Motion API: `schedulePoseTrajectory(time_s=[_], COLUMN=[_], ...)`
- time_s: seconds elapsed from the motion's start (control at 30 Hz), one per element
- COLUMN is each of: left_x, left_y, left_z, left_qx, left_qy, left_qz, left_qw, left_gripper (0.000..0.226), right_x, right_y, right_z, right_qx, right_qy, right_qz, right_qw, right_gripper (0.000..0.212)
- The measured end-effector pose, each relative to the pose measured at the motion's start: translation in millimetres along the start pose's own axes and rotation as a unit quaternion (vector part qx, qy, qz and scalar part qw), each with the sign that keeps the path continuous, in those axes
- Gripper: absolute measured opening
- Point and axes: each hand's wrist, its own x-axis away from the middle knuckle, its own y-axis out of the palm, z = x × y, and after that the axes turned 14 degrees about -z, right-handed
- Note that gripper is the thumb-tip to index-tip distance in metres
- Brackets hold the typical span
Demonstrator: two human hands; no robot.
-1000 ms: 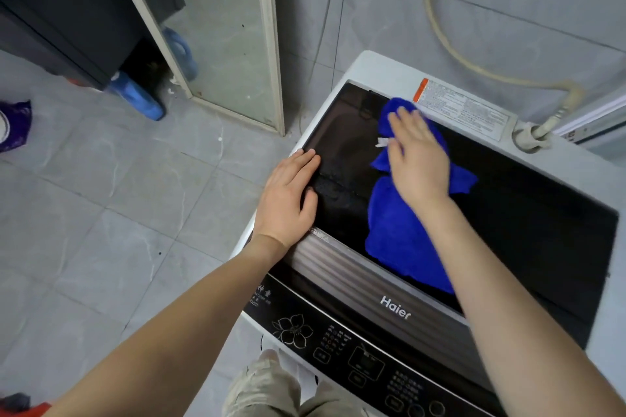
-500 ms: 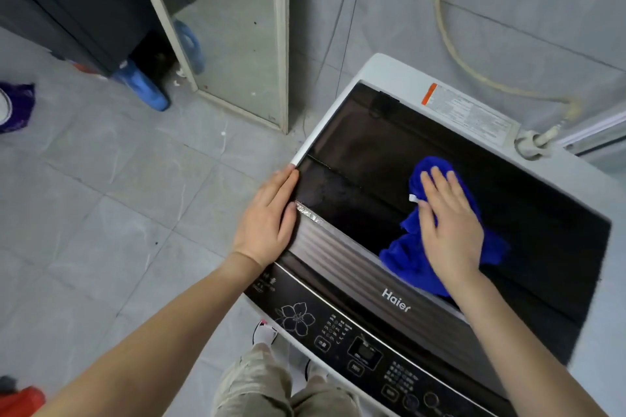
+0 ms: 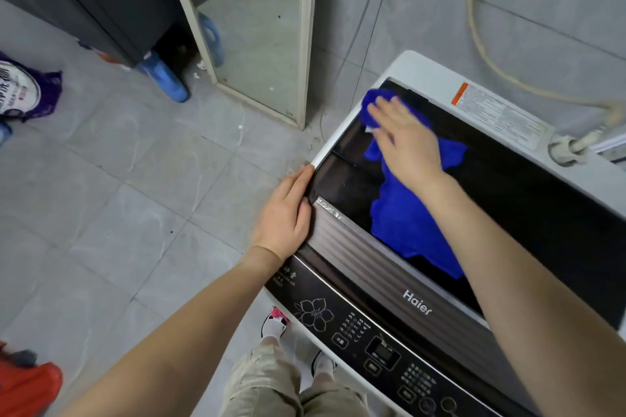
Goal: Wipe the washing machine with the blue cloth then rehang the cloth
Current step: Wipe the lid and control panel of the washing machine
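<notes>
Now: right hand [image 3: 406, 145] flat, grip released, pressing blue cloth [image 3: 403, 223] onto washing machine [image 3: 423, 68] lid, toward 11 o'clock corner. Left hand [image 3: 284, 213] resting at lid's 9 o'clock edge, grip released.

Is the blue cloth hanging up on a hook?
No, the blue cloth lies on the washing machine's dark lid under the right hand.

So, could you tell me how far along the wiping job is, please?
Nothing looks finished. In hand: the right hand presses the blue cloth on the lid near its far-left corner; the left hand rests on the washing machine edge. Left: rehanging the cloth.
</notes>
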Motion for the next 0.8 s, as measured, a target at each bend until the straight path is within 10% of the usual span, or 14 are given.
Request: schedulePoseTrajectory(time_s=[0.2,0.43,0.67,0.8], left_x=[0,0,-33,-103], left_y=[1,0,-4,-1], left_z=[-2,0,15,38], left_qx=[0.005,0.002,-0.035,-0.093], left_qy=[-0.013,-0.018,-0.011,0.022], left_qz=[-0.004,-0.014,-0.084,-0.108], left_qw=[1.000,1.000,0.996,0.990], left_gripper=[0.057,0.057,0.066,0.069], right_x=[76,-19,64,22], right_y=[33,-14,21,-4], right_z=[-7,32,0,38], right_qx=[0.100,-0.032,0.031,-0.040], right_qy=[-0.210,0.064,-0.151,-0.039], right_qz=[-0.094,0.045,-0.085,-0.009], right_qw=[0.968,0.996,0.984,0.998], right_gripper=[0.045,0.043,0.044,0.042])
